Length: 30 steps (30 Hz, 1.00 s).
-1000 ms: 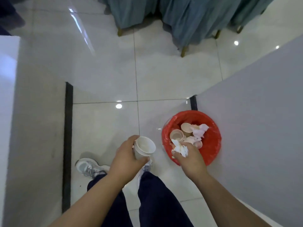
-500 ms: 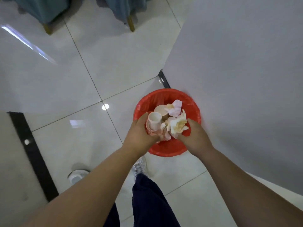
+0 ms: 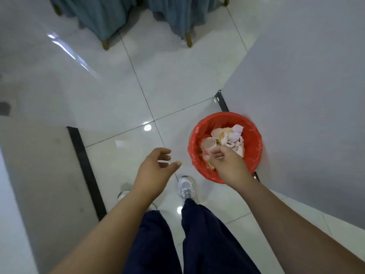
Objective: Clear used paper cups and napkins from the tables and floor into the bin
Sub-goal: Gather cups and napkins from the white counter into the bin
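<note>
- Dark, soft-looking trousers (image 3: pixel 207 234) and a white laced shoe (image 3: pixel 186 186) stood on the floor (image 3: pixel 122 95) of glossy pale tiles.
- The left hand (image 3: pixel 156 169) hung over the tiles, left of the bin, fingers loosely curled and holding nothing.
- The right hand (image 3: pixel 229 165) hovered over the bin's near rim, fingers relaxed and slightly bent, empty.
- The round bin (image 3: pixel 255 147), lined with thin crinkled red plastic, sat on the floor against the edge of a flat grey counter (image 3: pixel 306 86).
- Inside lay round paper cups (image 3: pixel 207 143) and crumpled white napkins (image 3: pixel 235 138).
- Beyond stood chairs (image 3: pixel 177 16) draped in teal cloth.
</note>
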Each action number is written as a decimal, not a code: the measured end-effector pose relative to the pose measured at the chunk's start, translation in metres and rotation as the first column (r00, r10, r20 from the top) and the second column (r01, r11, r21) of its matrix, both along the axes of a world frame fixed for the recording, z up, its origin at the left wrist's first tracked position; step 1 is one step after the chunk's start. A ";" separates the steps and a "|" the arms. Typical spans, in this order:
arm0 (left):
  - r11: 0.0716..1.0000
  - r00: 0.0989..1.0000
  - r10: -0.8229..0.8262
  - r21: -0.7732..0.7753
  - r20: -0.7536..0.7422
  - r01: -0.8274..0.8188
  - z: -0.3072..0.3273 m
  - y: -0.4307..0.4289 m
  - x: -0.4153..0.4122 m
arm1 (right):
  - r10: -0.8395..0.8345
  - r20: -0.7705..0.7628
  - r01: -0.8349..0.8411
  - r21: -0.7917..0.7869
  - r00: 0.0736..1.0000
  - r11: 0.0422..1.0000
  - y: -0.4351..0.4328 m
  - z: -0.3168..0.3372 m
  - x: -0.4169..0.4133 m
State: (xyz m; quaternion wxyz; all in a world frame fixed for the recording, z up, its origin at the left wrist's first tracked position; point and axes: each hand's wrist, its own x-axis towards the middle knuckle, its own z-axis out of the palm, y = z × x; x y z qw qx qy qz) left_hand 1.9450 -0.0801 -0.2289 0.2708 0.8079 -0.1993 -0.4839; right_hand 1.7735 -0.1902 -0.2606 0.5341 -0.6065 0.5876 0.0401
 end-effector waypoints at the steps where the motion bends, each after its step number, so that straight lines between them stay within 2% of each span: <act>1: 0.999 0.999 0.047 -0.007 0.006 -0.047 0.010 0.010 0.010 | 0.042 0.018 -0.042 0.006 0.999 0.999 0.006 0.008 0.015; 7: 0.945 0.945 0.325 -0.054 0.035 -0.322 0.061 0.086 0.071 | 0.340 0.103 -0.340 -0.013 0.935 0.940 0.049 0.060 0.114; 11: 0.869 0.869 0.493 -0.091 0.056 -0.487 0.082 0.148 0.112 | 0.566 0.108 -0.562 -0.066 0.817 0.824 0.087 0.097 0.187; 15: 0.761 0.762 0.645 -0.129 0.056 -0.635 0.102 0.213 0.146 | 0.719 0.104 -0.708 -0.125 0.687 0.695 0.136 0.128 0.260; 22: 0.560 0.558 0.828 -0.160 0.061 -0.813 0.115 0.341 0.210 | 0.855 0.054 -0.837 -0.180 0.516 0.516 0.240 0.152 0.375; 30: 0.388 0.378 0.919 -0.091 0.115 -0.917 0.093 0.460 0.263 | 0.945 -0.012 -0.929 -0.190 0.326 0.317 0.349 0.138 0.479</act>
